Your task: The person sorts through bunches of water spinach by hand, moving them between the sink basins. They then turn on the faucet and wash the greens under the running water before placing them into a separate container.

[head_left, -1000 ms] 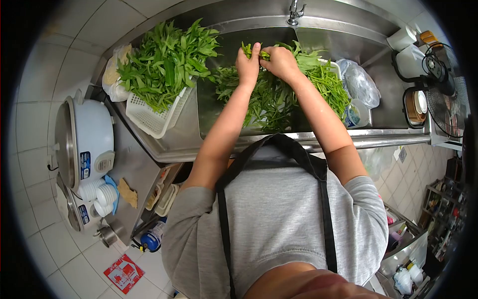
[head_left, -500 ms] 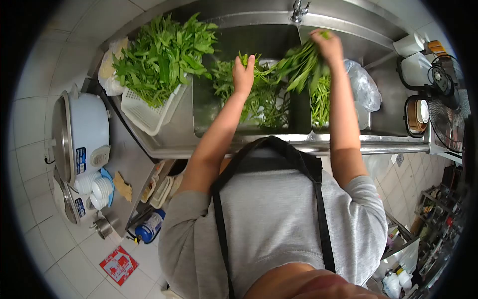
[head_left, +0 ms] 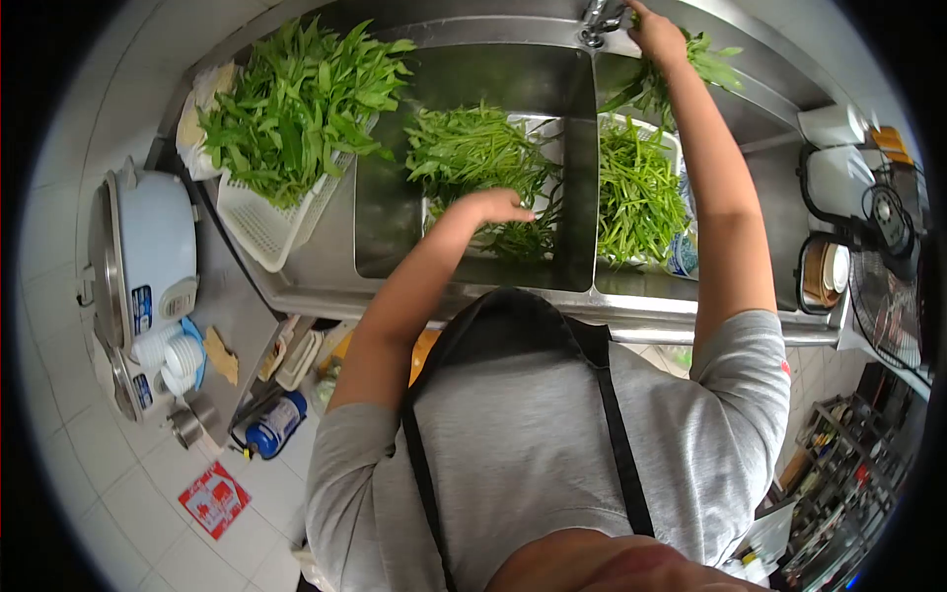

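My right hand (head_left: 659, 39) is raised by the faucet (head_left: 596, 22), closed on a bunch of long-leaved greens (head_left: 712, 61) that looks like water spinach. Below my left hand (head_left: 491, 206) lies a heap of the same greens (head_left: 473, 143) in the left sink basin (head_left: 380, 217). The left hand's fingers are stretched out, slightly blurred, with nothing visible in them. In the right basin, a white basket (head_left: 673, 148) holds a pile of green stems (head_left: 636, 192).
Left of the sink, a white perforated basket (head_left: 254, 229) is heaped with leafy greens (head_left: 296, 113). A rice cooker (head_left: 158, 257) and stacked white bowls (head_left: 181, 360) stand farther left. A fan (head_left: 883, 237) and containers (head_left: 834, 183) are at the right edge.
My right hand has carried its bunch up and back toward the faucet. My left hand has come down nearer to me and opened. The view has shifted slightly.
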Demonstrator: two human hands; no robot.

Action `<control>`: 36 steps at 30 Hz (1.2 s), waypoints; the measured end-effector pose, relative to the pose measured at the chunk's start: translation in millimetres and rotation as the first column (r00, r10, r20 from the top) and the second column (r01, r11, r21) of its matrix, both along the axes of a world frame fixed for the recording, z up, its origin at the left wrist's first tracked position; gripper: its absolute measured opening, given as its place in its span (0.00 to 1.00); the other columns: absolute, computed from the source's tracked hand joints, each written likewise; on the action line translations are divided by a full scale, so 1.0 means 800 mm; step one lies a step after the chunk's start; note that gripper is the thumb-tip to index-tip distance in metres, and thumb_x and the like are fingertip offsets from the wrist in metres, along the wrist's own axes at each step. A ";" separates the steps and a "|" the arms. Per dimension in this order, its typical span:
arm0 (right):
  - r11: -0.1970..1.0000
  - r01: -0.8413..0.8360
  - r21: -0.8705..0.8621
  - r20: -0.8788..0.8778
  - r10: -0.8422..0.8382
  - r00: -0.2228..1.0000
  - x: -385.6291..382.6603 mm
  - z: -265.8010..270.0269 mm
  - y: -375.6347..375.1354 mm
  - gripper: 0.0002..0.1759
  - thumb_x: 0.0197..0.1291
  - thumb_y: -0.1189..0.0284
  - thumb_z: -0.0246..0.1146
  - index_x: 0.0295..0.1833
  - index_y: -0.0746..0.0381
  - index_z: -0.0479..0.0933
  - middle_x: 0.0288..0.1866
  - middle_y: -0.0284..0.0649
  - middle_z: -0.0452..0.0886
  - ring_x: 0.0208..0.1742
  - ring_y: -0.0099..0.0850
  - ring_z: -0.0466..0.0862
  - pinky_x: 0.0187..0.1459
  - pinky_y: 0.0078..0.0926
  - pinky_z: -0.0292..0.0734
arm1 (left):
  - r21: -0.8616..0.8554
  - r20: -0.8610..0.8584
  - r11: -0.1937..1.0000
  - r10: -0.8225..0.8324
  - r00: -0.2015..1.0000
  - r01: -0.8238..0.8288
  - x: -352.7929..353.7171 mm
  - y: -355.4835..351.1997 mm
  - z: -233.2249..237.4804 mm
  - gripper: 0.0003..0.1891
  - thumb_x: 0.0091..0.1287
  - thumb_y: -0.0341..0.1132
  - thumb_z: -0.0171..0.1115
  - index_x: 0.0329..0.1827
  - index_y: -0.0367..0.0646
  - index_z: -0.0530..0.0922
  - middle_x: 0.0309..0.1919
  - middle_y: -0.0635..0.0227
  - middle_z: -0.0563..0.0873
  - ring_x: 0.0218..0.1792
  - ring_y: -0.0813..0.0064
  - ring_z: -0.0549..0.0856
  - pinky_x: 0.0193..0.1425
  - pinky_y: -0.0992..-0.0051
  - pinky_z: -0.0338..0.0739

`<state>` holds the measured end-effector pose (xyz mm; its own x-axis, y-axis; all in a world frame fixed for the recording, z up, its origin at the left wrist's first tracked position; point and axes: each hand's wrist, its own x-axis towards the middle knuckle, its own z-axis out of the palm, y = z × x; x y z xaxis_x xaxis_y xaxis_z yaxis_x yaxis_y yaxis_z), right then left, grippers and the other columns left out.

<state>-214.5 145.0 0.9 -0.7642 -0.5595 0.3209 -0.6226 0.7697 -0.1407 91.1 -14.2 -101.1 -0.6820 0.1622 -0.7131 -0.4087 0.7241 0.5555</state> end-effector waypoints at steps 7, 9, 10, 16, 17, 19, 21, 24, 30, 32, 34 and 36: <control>0.984 0.054 0.169 -0.143 -0.030 0.989 -0.070 -0.049 -0.005 0.11 0.56 0.68 0.50 0.37 0.58 0.77 0.26 0.47 0.80 0.28 0.42 0.81 0.30 0.38 0.76 | 0.104 -0.310 0.928 0.372 0.875 -0.358 -0.033 -0.076 0.023 0.27 0.58 0.56 0.56 0.46 0.39 0.76 0.45 0.56 0.80 0.48 0.64 0.78 0.52 0.67 0.71; 0.905 -0.086 0.416 0.135 0.032 0.990 -0.081 -0.053 0.012 0.14 0.47 0.68 0.60 0.37 0.67 0.77 0.30 0.49 0.80 0.32 0.37 0.81 0.37 0.33 0.75 | 0.189 -0.314 0.918 0.393 0.865 -0.348 -0.057 -0.071 0.046 0.26 0.60 0.54 0.56 0.49 0.40 0.75 0.45 0.60 0.80 0.46 0.70 0.78 0.49 0.72 0.72; 0.905 -0.085 0.417 0.132 0.032 0.991 -0.085 -0.065 0.022 0.14 0.47 0.68 0.60 0.37 0.67 0.77 0.30 0.49 0.80 0.32 0.37 0.81 0.37 0.33 0.75 | 0.267 -0.313 0.901 0.417 0.853 -0.342 -0.074 -0.068 0.049 0.26 0.60 0.53 0.56 0.52 0.41 0.73 0.45 0.64 0.80 0.45 0.75 0.78 0.46 0.74 0.72; 0.991 -0.011 -0.131 0.617 0.090 0.781 -0.028 -0.051 0.030 0.14 0.47 0.69 0.63 0.37 0.67 0.77 0.29 0.41 0.80 0.27 0.29 0.78 0.33 0.27 0.73 | 0.455 -0.119 0.789 0.513 0.850 -0.412 -0.192 -0.005 0.040 0.23 0.61 0.48 0.57 0.54 0.42 0.72 0.49 0.67 0.78 0.47 0.75 0.77 0.48 0.73 0.72; 0.979 0.007 -0.202 0.675 0.134 0.726 -0.011 -0.046 0.024 0.13 0.48 0.70 0.63 0.38 0.66 0.77 0.28 0.38 0.79 0.27 0.26 0.78 0.32 0.24 0.73 | 0.537 -0.048 0.678 0.619 0.784 -0.502 -0.201 0.001 0.038 0.23 0.61 0.46 0.57 0.55 0.42 0.72 0.51 0.66 0.77 0.49 0.73 0.77 0.50 0.71 0.72; 0.922 0.078 -0.379 0.788 0.277 0.550 0.041 -0.019 0.001 0.12 0.49 0.71 0.63 0.39 0.66 0.77 0.28 0.35 0.79 0.27 0.24 0.77 0.31 0.22 0.73 | 0.572 -0.010 0.651 0.614 0.790 -0.499 -0.213 -0.002 0.052 0.23 0.61 0.45 0.57 0.56 0.42 0.71 0.52 0.66 0.76 0.50 0.72 0.77 0.52 0.69 0.72; 0.864 0.151 -0.479 0.822 0.381 0.424 0.070 -0.014 -0.029 0.12 0.47 0.70 0.65 0.37 0.66 0.78 0.28 0.38 0.80 0.28 0.27 0.79 0.31 0.23 0.74 | 0.563 -0.030 0.676 0.592 0.805 -0.476 -0.216 -0.011 0.067 0.20 0.62 0.42 0.56 0.55 0.42 0.73 0.54 0.65 0.75 0.53 0.68 0.75 0.53 0.66 0.71; 0.731 0.303 -0.611 0.791 0.577 0.203 0.089 -0.033 -0.071 0.08 0.47 0.73 0.64 0.33 0.67 0.79 0.27 0.40 0.81 0.29 0.28 0.81 0.31 0.25 0.76 | 0.561 0.036 0.605 0.664 0.747 -0.565 -0.200 -0.055 0.089 0.21 0.63 0.43 0.55 0.55 0.42 0.71 0.52 0.61 0.75 0.54 0.62 0.73 0.54 0.65 0.70; 0.494 0.532 -0.687 0.710 0.612 0.348 0.109 -0.078 -0.109 0.05 0.48 0.75 0.63 0.32 0.65 0.78 0.32 0.38 0.80 0.34 0.28 0.79 0.36 0.24 0.72 | 0.499 -0.249 0.562 0.822 0.512 -0.660 -0.171 -0.120 0.111 0.28 0.61 0.47 0.57 0.61 0.42 0.65 0.60 0.55 0.68 0.62 0.60 0.66 0.62 0.63 0.61; 0.499 0.627 -0.598 0.775 0.559 0.294 0.116 -0.072 -0.105 0.06 0.47 0.75 0.64 0.32 0.63 0.78 0.30 0.37 0.80 0.32 0.27 0.78 0.35 0.23 0.73 | 0.531 -0.352 0.634 0.768 0.535 -0.562 -0.175 -0.129 0.101 0.30 0.61 0.47 0.58 0.62 0.40 0.64 0.61 0.54 0.66 0.62 0.61 0.65 0.64 0.65 0.60; 0.526 0.631 -0.570 0.809 0.494 0.318 0.116 -0.090 -0.100 0.07 0.46 0.74 0.64 0.33 0.63 0.78 0.30 0.37 0.80 0.31 0.27 0.78 0.34 0.23 0.73 | 0.680 -0.265 0.566 0.782 0.564 -0.465 -0.178 -0.110 0.094 0.40 0.59 0.51 0.60 0.64 0.30 0.55 0.61 0.50 0.64 0.63 0.61 0.64 0.66 0.67 0.58; 0.588 0.583 -0.561 0.819 0.497 0.287 0.121 -0.078 -0.091 0.08 0.45 0.73 0.65 0.33 0.64 0.78 0.29 0.37 0.80 0.30 0.28 0.78 0.33 0.24 0.74 | 0.740 -0.170 0.516 0.764 0.622 -0.432 -0.183 -0.081 0.077 0.48 0.56 0.55 0.60 0.66 0.29 0.46 0.61 0.48 0.63 0.64 0.61 0.63 0.67 0.67 0.55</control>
